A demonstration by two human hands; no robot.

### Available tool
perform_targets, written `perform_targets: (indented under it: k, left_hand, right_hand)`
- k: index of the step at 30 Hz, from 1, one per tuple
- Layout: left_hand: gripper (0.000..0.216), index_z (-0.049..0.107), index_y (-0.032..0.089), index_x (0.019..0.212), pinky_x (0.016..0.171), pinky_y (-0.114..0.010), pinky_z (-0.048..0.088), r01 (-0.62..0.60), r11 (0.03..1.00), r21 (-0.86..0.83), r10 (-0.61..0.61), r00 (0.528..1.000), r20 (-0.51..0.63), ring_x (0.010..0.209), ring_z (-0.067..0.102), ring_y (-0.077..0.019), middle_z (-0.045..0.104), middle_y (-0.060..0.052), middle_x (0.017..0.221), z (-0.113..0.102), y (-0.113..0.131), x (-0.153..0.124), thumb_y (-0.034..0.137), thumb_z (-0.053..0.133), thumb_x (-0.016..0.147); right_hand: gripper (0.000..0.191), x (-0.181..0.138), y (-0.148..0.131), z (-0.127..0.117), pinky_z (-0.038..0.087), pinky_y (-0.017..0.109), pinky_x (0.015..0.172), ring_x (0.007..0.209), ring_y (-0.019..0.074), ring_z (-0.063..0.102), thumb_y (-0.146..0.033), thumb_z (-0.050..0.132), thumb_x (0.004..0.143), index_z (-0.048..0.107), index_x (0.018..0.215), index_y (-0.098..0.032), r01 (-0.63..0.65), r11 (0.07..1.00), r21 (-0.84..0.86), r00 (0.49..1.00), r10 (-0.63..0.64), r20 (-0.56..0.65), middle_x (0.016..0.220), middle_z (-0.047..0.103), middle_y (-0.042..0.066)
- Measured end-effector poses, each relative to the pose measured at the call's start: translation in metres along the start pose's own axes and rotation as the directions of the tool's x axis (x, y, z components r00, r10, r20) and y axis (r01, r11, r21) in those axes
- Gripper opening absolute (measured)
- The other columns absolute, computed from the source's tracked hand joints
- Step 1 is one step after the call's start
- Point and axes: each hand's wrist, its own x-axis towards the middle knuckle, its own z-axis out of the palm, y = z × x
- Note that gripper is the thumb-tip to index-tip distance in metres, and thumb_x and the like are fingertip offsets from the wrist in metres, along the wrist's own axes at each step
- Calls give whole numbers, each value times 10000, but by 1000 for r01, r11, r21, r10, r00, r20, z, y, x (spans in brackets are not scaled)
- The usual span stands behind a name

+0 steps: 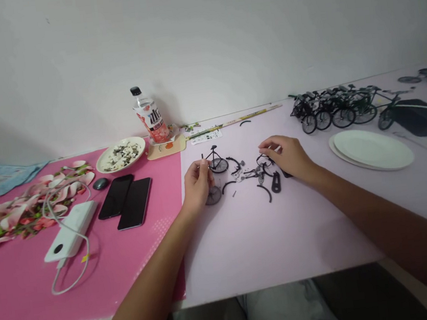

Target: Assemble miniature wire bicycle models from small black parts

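My left hand [197,183] is closed, pinching the frame of a small black toy bicycle [215,161] that stands on the pale table with one wheel fitted. A loose wheel [213,196] lies just below that hand. My right hand [288,155] is curled with its fingertips on a pile of small black bicycle parts [254,173]: curved mudguards, a wheel and bits of frame. What the right fingers pinch is too small to name. A black flat tool [276,182] lies beside the right hand.
Finished toy bicycles [336,107] line the back right, next to stacked white plates [374,149] and a black box [422,115]. On the pink mat [33,304] lie two phones [126,200], a power bank [70,228] with cable, a bowl [120,154], a bottle [149,116] and artificial flowers [22,207].
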Motion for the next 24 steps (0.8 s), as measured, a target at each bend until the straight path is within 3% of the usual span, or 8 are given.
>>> perform_targets:
  k: [4, 10, 14, 19, 24]
  left_hand:
    - [462, 589, 197, 918, 471, -220, 365, -16, 1000, 24, 16, 1000, -24, 517, 488, -107, 507, 43, 631, 1, -1, 0, 657, 634, 921]
    - [442, 581, 204, 904, 502, -230, 372, -72, 995, 63, 74, 997, -22, 517, 476, -114, 505, 49, 600, 3, -2, 0, 644, 612, 944]
    - [404, 575, 204, 890, 530, -234, 389, -87, 992, 86, 91, 995, -48, 528, 476, -116, 504, 51, 590, 4, -3, 0, 599, 609, 965]
    - [390, 576, 209, 882, 531, -237, 384, -112, 987, 116, 117, 992, -37, 538, 479, -125, 505, 48, 589, 5, -4, -1, 586, 589, 980]
    - [367, 571, 204, 900, 513, -238, 369, -95, 987, 130, 102, 994, -49, 513, 460, -122, 508, 52, 575, 7, -1, -2, 559, 580, 994]
  right_hand:
    - [188, 1, 9, 1, 542, 456, 806, 907, 289, 694, -405, 663, 913, 767, 955, -253, 5, 999, -45, 1000, -5, 6, 968, 781, 81]
    - [167, 1, 16, 6, 450, 570, 1046, 1127, 344, 601, -369, 631, 946, 767, 953, -273, 154, 978, -139, 988, -152, 24, 1100, 772, 87]
    - [210, -3, 8, 9, 432, 591, 1063, 1187, 359, 560, -456, 647, 966, 792, 959, -304, 193, 976, -103, 976, -179, 126, 1101, 774, 79]
    - [268, -10, 1, 13, 429, 610, 1096, 1273, 379, 504, -551, 821, 826, 824, 957, -316, 248, 963, -105, 928, -206, 310, 1186, 756, 68]
    - [166, -12, 3, 16, 440, 636, 1097, 1274, 384, 504, -477, 795, 864, 834, 911, -323, 257, 961, -105, 919, -209, 334, 1190, 751, 81]
